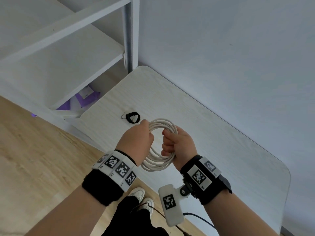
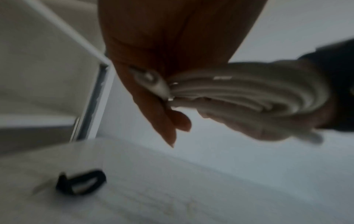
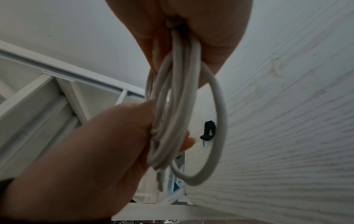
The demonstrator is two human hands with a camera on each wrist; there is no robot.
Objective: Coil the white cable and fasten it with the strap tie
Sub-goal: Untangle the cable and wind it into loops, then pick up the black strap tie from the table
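The white cable [image 1: 157, 161] is wound into a round coil of several loops and held in the air above the white table [image 1: 221, 150]. My left hand [image 1: 138, 138] grips the coil's left side, and a connector end [image 2: 151, 81] shows against its palm. My right hand [image 1: 175, 143] grips the right side, fingers curled round the loops [image 3: 176, 106]. The black strap tie [image 1: 133, 117] lies as a small loop on the table just beyond my left hand, also seen in the wrist views [image 2: 81, 182] [image 3: 208, 131]. Neither hand touches it.
A white shelf unit [image 1: 68, 48] stands to the left of the table, with purple packets [image 1: 85, 97] low inside. A plain wall [image 1: 221, 40] runs behind the table. Wooden floor [image 1: 34, 159] and my shoes [image 1: 141, 198] lie below the near table edge.
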